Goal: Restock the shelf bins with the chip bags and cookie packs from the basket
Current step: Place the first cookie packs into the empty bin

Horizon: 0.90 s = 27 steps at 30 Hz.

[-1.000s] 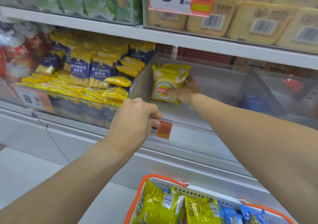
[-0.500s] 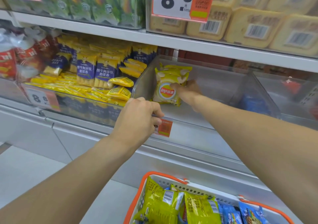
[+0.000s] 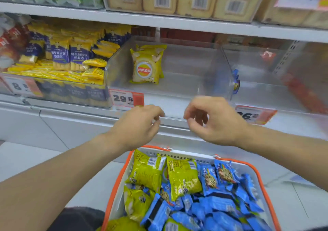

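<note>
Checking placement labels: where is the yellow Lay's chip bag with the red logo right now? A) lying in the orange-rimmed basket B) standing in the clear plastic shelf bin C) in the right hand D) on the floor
B: the yellow Lay's chip bag stands upright by itself inside the clear plastic shelf bin, while both hands, left and right, hover empty in front of the shelf.
</note>
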Motion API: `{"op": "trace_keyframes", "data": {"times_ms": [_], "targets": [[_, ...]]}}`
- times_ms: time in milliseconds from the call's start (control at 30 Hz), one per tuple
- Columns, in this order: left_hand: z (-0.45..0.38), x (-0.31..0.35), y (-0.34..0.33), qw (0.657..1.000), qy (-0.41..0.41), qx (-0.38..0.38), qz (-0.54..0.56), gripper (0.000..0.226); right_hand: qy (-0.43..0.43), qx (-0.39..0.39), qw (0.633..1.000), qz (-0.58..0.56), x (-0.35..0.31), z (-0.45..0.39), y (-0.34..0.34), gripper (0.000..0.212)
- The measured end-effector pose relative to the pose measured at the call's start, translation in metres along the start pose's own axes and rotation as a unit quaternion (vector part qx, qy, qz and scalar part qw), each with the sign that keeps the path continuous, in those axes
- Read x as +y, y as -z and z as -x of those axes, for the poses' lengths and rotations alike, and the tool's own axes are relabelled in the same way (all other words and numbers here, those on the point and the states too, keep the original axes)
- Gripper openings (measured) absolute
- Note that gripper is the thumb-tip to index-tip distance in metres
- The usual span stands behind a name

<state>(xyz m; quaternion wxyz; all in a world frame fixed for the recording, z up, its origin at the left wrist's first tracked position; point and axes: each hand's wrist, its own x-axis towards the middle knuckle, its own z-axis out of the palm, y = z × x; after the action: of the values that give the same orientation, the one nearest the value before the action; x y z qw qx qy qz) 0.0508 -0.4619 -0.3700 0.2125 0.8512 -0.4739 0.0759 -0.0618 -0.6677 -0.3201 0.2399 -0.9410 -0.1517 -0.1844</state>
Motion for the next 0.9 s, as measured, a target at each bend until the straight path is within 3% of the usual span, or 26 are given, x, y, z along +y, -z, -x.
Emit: {"op": "trace_keyframes", "data": {"times_ms": [133,233,300,400,467,633,800,900], "targets": [[0.013,0.032,-0.046,0.975,0.045,-0.216,0.004,0.025,-0.075,-0.155,0.985,0.028,0.041,0.074,-0.03,0.01],[0.024,0.055,-0.09,0.955,0.076,-0.281,0.046,0.027,-0.174,-0.249,0.951,0.065,0.083,0.112,-0.058,0.011],[0.033,0.071,-0.122,0.94,0.118,-0.303,0.103,0.032,-0.23,-0.312,0.916,0.103,0.103,0.132,-0.069,0.026],[0.043,0.097,-0.162,0.912,0.187,-0.31,0.192,0.045,-0.266,-0.363,0.886,0.117,0.125,0.153,-0.079,0.069],[0.045,0.109,-0.184,0.879,0.257,-0.306,0.26,0.053,-0.259,-0.391,0.871,0.143,0.132,0.158,-0.085,0.081],[0.036,0.13,-0.222,0.798,0.409,-0.241,0.371,0.054,-0.24,-0.396,0.863,0.204,0.12,0.148,-0.1,0.043],[0.029,0.139,-0.229,0.726,0.518,-0.162,0.423,0.048,-0.254,-0.389,0.871,0.162,0.123,0.143,-0.099,0.041],[0.028,0.144,-0.221,0.724,0.518,-0.158,0.427,0.044,-0.244,-0.398,0.873,0.139,0.116,0.138,-0.093,0.04]]}}
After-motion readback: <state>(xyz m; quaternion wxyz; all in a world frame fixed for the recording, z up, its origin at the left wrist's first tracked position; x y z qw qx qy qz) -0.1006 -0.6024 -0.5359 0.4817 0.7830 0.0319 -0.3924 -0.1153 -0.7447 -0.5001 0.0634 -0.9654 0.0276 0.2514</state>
